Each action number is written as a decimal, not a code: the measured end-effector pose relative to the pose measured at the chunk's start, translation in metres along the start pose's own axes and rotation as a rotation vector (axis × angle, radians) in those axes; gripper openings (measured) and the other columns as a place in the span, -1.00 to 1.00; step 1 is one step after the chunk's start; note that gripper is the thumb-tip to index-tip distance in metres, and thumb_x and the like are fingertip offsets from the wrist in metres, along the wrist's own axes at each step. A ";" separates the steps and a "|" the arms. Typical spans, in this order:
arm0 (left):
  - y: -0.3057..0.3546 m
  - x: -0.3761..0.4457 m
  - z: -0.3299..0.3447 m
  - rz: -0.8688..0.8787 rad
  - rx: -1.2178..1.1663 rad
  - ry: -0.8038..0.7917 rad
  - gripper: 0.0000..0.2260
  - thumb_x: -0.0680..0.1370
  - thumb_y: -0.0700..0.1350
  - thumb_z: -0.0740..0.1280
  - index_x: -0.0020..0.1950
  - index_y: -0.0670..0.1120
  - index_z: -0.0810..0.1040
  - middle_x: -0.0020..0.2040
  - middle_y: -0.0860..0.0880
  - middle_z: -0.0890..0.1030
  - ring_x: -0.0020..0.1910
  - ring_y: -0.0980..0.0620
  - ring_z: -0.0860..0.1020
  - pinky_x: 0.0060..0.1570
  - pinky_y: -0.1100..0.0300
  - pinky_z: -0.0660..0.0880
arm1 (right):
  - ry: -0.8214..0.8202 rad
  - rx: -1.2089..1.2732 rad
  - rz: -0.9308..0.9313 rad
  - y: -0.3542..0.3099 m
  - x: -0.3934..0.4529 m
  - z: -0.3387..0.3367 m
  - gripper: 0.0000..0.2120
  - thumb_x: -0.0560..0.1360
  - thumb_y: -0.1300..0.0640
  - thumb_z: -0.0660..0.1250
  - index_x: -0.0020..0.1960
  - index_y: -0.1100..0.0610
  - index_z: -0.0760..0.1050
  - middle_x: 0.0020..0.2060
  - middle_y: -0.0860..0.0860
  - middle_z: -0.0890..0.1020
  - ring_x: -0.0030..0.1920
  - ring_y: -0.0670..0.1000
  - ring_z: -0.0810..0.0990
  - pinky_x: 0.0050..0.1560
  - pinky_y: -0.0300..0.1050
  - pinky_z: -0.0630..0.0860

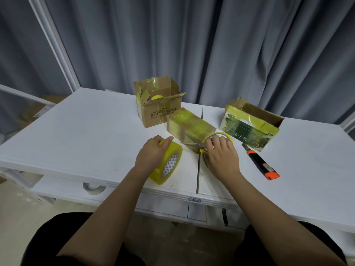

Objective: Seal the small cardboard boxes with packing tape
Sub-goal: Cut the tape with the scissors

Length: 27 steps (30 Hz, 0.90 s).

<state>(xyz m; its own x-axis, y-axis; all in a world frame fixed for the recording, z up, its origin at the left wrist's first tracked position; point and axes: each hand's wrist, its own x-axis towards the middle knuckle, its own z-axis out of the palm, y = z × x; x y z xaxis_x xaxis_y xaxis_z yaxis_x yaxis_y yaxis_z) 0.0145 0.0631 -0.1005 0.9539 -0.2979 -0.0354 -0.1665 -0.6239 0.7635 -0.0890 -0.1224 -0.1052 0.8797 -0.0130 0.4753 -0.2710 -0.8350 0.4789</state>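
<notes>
My left hand (153, 151) grips a thick roll of yellow packing tape (169, 166) standing on edge on the white table (76, 131). My right hand (219, 154) holds scissors (194, 144) by their yellow handles, blades pointing left, just in front of a small closed box (189, 122) wrapped in yellowish tape. An open cardboard box (159, 104) with printed lettering stands behind it, a yellow roll inside. A green-printed open box (249, 125) sits to the right.
An orange and black utility knife (261, 163) lies right of my right hand. A seam (198, 169) splits the tabletop in two. A tape roll (94, 188) rests on the lower shelf. Grey curtains hang behind the table.
</notes>
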 end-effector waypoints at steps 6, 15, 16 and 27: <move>0.000 0.002 0.001 0.000 0.002 0.008 -0.60 0.56 0.26 0.14 -0.01 -0.07 0.49 -0.12 0.00 0.52 -0.14 0.01 0.49 -0.12 0.11 0.41 | 0.018 0.068 0.065 -0.006 0.005 0.004 -0.67 0.24 -0.06 0.52 -0.16 0.14 0.54 -0.26 0.07 0.56 -0.26 0.09 0.54 -0.17 -0.10 0.47; -0.002 0.001 0.001 0.013 -0.016 0.021 -0.59 0.57 0.25 0.13 0.00 -0.08 0.50 -0.10 0.00 0.54 -0.15 0.03 0.49 -0.12 0.11 0.40 | 0.014 0.366 0.339 0.013 -0.028 0.008 -0.66 0.30 0.04 0.49 -0.07 0.25 0.51 -0.20 0.18 0.53 -0.16 0.22 0.53 -0.15 0.01 0.39; -0.003 0.001 0.001 0.015 -0.019 0.025 -0.59 0.57 0.24 0.13 0.00 -0.08 0.50 -0.10 -0.01 0.54 -0.15 0.03 0.49 -0.12 0.11 0.40 | -0.033 0.481 0.400 0.016 -0.031 0.008 -0.64 0.32 0.02 0.49 -0.04 0.24 0.50 -0.17 0.17 0.54 -0.12 0.23 0.53 -0.13 0.01 0.35; -0.002 -0.001 0.001 0.023 0.001 0.038 -0.61 0.58 0.24 0.12 0.00 -0.07 0.49 -0.08 -0.03 0.54 -0.10 -0.02 0.49 -0.11 0.10 0.37 | -0.802 1.313 0.621 0.019 -0.025 -0.010 -0.51 0.32 -0.30 0.34 -0.13 0.11 0.33 -0.05 0.01 0.70 0.06 -0.02 0.63 0.10 0.04 0.50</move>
<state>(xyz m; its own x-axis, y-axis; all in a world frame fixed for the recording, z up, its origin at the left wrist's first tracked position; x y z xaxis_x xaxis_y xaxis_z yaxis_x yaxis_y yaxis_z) 0.0134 0.0642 -0.1028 0.9585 -0.2849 0.0067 -0.1890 -0.6178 0.7633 -0.1199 -0.1328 -0.1003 0.8477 -0.4134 -0.3324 -0.5083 -0.4536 -0.7321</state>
